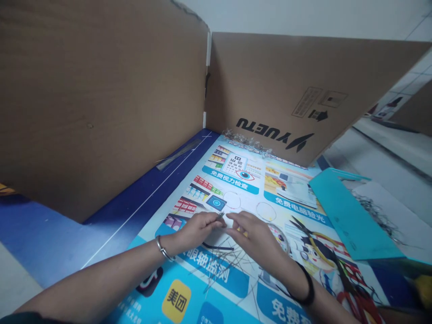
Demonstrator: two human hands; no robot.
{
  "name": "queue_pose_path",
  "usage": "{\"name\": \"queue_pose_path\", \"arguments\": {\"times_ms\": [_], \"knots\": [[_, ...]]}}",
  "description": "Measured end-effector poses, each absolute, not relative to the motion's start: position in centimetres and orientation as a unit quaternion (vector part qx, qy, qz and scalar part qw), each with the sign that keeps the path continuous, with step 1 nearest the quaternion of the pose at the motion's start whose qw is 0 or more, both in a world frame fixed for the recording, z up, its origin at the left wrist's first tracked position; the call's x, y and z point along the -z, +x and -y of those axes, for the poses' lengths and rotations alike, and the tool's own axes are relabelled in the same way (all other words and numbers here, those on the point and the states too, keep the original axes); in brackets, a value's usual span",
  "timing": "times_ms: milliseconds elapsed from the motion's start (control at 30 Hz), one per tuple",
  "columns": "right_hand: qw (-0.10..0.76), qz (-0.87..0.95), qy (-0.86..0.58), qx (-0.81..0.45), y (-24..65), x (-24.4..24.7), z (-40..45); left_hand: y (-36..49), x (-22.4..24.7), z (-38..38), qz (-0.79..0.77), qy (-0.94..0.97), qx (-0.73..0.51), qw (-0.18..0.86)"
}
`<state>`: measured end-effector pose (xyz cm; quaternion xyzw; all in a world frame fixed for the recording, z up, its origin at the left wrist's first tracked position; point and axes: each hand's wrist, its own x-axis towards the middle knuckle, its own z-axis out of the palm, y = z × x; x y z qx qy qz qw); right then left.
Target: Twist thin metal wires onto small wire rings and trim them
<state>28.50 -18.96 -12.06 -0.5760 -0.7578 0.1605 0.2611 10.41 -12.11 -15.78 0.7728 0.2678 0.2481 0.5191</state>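
Note:
Over the printed poster, my left hand (pixel 204 225) is closed in a pinch, with a small dark tip showing at its fingertips. My right hand (pixel 253 231) faces it, thumb and forefinger pressed together almost against the left fingertips. What lies between the fingers is too small to make out. Beneath both hands, thin wire pieces (pixel 221 266) are scattered across the poster (pixel 189 265), and a short dark strip (pixel 219 247) rests among them. Just beyond the hands lie two thin rings, one pale (pixel 232 200) and one partly reddish (pixel 266 211).
Scissors (pixel 315 243) with yellow-and-black handles lie right, near a red-handled tool (pixel 354 303). A teal folder-like holder (pixel 351 216) contains tangled dark wire (pixel 374 211). Cardboard walls (pixel 128 99) enclose the left and back. Straight wires (pixel 178 155) and a clear tangled heap (pixel 248 141) lie along them.

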Motion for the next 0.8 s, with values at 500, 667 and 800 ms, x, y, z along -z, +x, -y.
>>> {"name": "queue_pose_path", "arguments": {"times_ms": [500, 667, 800], "knots": [[0.366, 0.690, -0.564, -0.267, 26.5, 12.6, 16.8, 10.6, 17.1, 11.7, -0.292, 0.813, -0.247, 0.438], [0.346, 0.710, -0.557, -0.258, 26.3, 12.5, 16.8, 10.6, 16.8, 11.8, -0.277, 0.817, -0.257, 0.435], [0.341, 0.697, -0.566, -0.278, 26.1, 13.2, 16.7, 10.7, 17.1, 11.8, -0.295, 0.822, -0.262, 0.412]]}}
